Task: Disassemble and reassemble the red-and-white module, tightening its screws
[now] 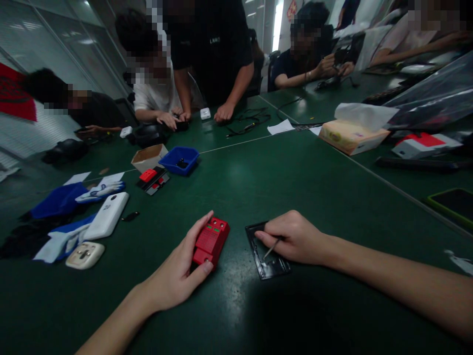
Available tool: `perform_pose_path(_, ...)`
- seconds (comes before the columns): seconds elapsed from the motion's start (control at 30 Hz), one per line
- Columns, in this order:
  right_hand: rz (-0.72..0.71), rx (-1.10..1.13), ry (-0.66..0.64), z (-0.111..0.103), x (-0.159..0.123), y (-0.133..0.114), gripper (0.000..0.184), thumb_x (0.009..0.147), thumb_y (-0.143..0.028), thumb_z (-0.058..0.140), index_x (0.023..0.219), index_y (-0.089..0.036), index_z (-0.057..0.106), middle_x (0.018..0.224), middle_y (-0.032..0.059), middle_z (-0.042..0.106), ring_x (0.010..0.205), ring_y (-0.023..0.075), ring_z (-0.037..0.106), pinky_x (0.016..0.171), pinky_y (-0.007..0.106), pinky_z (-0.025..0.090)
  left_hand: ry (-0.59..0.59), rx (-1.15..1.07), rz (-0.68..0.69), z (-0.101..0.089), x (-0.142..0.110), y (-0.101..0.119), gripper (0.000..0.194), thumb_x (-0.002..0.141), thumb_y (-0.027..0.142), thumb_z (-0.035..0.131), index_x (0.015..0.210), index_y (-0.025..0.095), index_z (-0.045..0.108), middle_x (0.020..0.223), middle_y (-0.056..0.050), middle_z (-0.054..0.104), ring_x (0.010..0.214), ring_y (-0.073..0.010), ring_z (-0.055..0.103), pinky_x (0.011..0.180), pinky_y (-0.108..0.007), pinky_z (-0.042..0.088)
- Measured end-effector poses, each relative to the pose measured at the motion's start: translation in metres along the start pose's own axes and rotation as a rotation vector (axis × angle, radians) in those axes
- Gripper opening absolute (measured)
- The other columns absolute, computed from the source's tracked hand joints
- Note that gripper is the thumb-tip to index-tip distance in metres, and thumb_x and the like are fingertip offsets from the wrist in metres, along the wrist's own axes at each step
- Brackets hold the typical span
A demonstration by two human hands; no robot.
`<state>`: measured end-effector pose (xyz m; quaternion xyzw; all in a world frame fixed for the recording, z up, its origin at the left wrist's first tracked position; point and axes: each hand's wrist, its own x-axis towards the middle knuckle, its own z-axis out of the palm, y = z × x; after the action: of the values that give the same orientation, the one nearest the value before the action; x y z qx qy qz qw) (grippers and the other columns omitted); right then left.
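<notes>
Left hand (177, 276) grips red electrical module (210, 242) over green surface (236, 192), contact with surface unclear; right hand (291, 236), to its right, curls around slim metal tool (272, 248), tip over black rectangular tray (271, 271).

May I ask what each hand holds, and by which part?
Left hand: red, blocky plastic module, by its left side and near end. Right hand: thin, grey metal rod, by its upper end.

module (210, 245): red, green-marked | tray (272, 269): black | tabletop (236, 197): dark green | bin (176, 170): blue | glove (98, 192): white-and-blue
</notes>
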<state>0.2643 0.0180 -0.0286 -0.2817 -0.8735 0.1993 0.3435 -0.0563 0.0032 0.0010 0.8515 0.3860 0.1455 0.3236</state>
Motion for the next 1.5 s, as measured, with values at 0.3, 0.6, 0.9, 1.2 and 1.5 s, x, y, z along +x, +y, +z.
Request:
perform_pose_path(0.3, 0.000, -0.005, -0.002, -0.002, 0.002, -0.003, 0.042, 0.105, -0.024, 0.048, 0.063, -0.020, 0.050, 0.056, -0.0042, 0.048, 0.048, 0.0084, 0.043, 0.052, 0.023, 0.032, -0.038, 0.098, -0.001, 0.004, 0.000, 0.013, 0.092, 0.099, 0.044, 0.058, 0.163, 0.031, -0.006, 0.171, -0.017, 0.017, 0.153, -0.0409, 0.032, 0.122, -0.066, 0.032)
perform_pose_path(0.6, -0.007, 0.006, 0.008, -0.002, 0.000, -0.001, 0.043, 0.103, -0.027, 0.052, 0.061, -0.020, 0.047, 0.053, -0.0049, 0.045, 0.047, 0.0086, 0.040, 0.051, 0.025, 0.029, -0.029, 0.162, 0.078, 0.019, -0.001, 0.018, 0.107, 0.078, 0.046, 0.084, 0.156, 0.032, 0.012, 0.160, -0.020, 0.039, 0.149, -0.0439, 0.039, 0.122, -0.072, 0.023)
perform_pose_path(0.9, 0.006, 0.067, 0.045, -0.003, 0.001, -0.002, 0.049, 0.103, -0.032, 0.050, 0.056, -0.021, 0.041, 0.049, -0.0062, 0.039, 0.043, 0.0075, 0.035, 0.047, 0.025, 0.027, -0.028, 0.112, 0.040, 0.016, 0.003, 0.018, 0.095, 0.071, 0.033, 0.086, 0.149, 0.030, 0.031, 0.157, -0.015, 0.044, 0.147, -0.0412, 0.041, 0.124, -0.067, 0.025)
perform_pose_path(1.2, 0.335, 0.025, 0.213, -0.001, 0.009, 0.009, 0.054, 0.106, -0.041, 0.047, 0.056, -0.019, 0.051, 0.048, -0.0061, 0.036, 0.044, 0.0087, 0.035, 0.047, 0.024, 0.029, 0.070, 0.116, -0.013, 0.031, 0.012, 0.029, 0.096, 0.072, 0.038, 0.089, 0.150, 0.028, 0.035, 0.151, -0.017, 0.050, 0.140, -0.0412, 0.048, 0.119, -0.067, 0.035)
perform_pose_path(1.5, 0.358, -0.059, 0.122, -0.007, 0.008, 0.018, 0.037, 0.101, -0.046, 0.057, 0.079, -0.018, 0.067, 0.065, -0.0009, 0.060, 0.058, 0.0130, 0.053, 0.058, 0.026, 0.037, 0.003, 0.096, -0.015, 0.023, 0.011, 0.025, 0.093, 0.080, 0.042, 0.084, 0.155, 0.031, 0.031, 0.157, -0.015, 0.046, 0.144, -0.0379, 0.046, 0.119, -0.063, 0.037)
